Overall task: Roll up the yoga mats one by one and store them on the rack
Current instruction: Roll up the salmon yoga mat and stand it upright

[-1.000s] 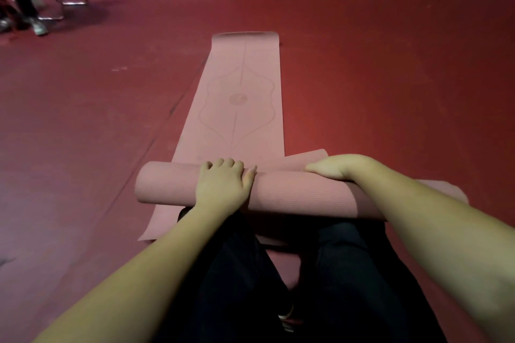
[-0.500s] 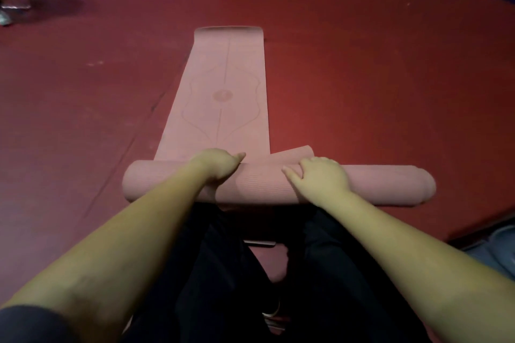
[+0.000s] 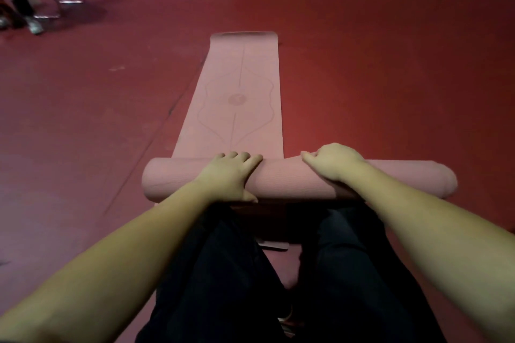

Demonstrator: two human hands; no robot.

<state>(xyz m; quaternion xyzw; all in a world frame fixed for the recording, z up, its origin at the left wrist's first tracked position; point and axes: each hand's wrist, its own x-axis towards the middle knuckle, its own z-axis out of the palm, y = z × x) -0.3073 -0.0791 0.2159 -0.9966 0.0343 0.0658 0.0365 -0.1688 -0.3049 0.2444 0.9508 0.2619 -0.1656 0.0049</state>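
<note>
Pink yoga mat (image 3: 239, 97) lies on the red floor (image 3: 376, 78), its near end wound into a thick roll (image 3: 287, 179) crosswise. Left hand (image 3: 227, 175) and right hand (image 3: 333, 163) each wrap their grip over the roll.

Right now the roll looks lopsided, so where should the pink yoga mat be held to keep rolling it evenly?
Grip the rolled part from above, left hand and right hand spread wider: the roll's ends overhang the flat strip.
</note>
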